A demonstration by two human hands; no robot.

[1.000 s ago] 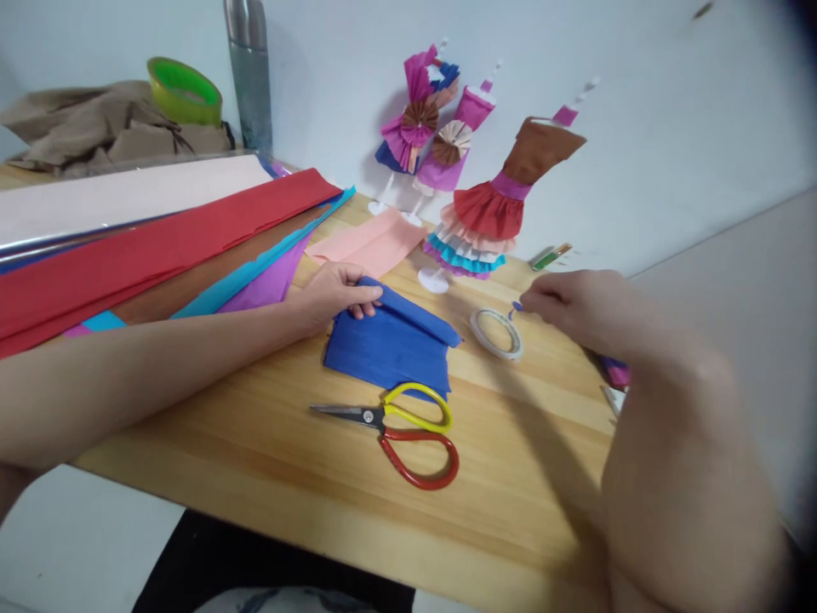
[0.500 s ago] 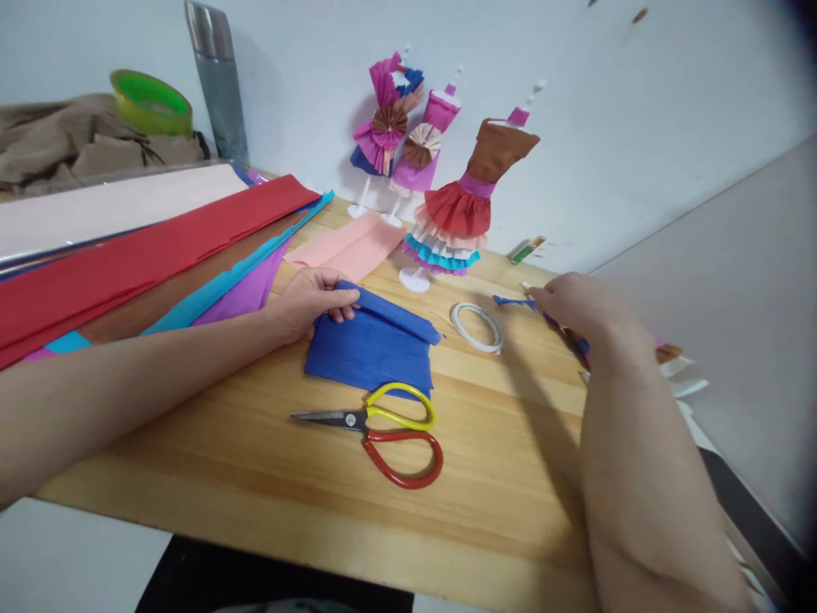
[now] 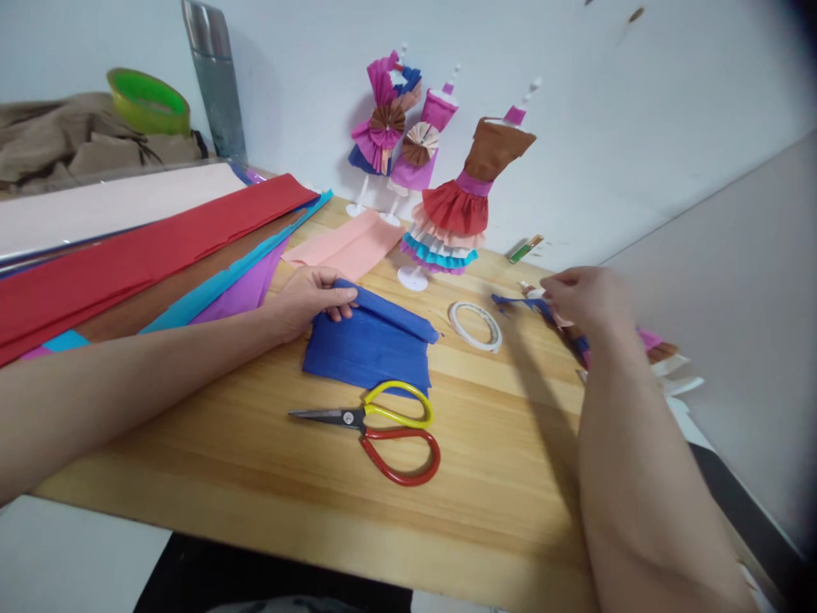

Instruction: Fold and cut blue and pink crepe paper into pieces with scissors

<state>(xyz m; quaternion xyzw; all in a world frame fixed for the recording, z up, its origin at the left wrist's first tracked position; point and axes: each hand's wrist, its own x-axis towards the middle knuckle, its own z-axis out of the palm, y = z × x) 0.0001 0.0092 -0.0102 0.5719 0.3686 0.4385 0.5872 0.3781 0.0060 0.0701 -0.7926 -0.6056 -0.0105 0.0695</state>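
My left hand (image 3: 317, 300) pinches the upper left corner of a folded piece of blue crepe paper (image 3: 370, 349), thumb on top. The paper lies on the wooden table with its far edge folded over. Just in front of it lie scissors (image 3: 348, 417) with one yellow and one red handle. At the right, my right hand (image 3: 584, 298) hovers over a heap of coloured paper scraps (image 3: 651, 342), its fingers bent together and partly hidden. Close to its fingertips is a thin blue scrap (image 3: 517, 301). A roll of white tape (image 3: 476, 327) lies between the hands.
Three small dress forms in paper dresses stand by the wall, the nearest with a brown top (image 3: 494, 149) and ruffled skirt. Pink paper (image 3: 348, 243) lies behind my left hand. Long coloured sheets (image 3: 159, 230), a flask (image 3: 217, 85) and a green-yellow tape roll (image 3: 150, 102) are at left.
My right hand has shifted slightly up and to the right, away from the blue scrap. The left hand keeps its hold on the blue crepe paper.
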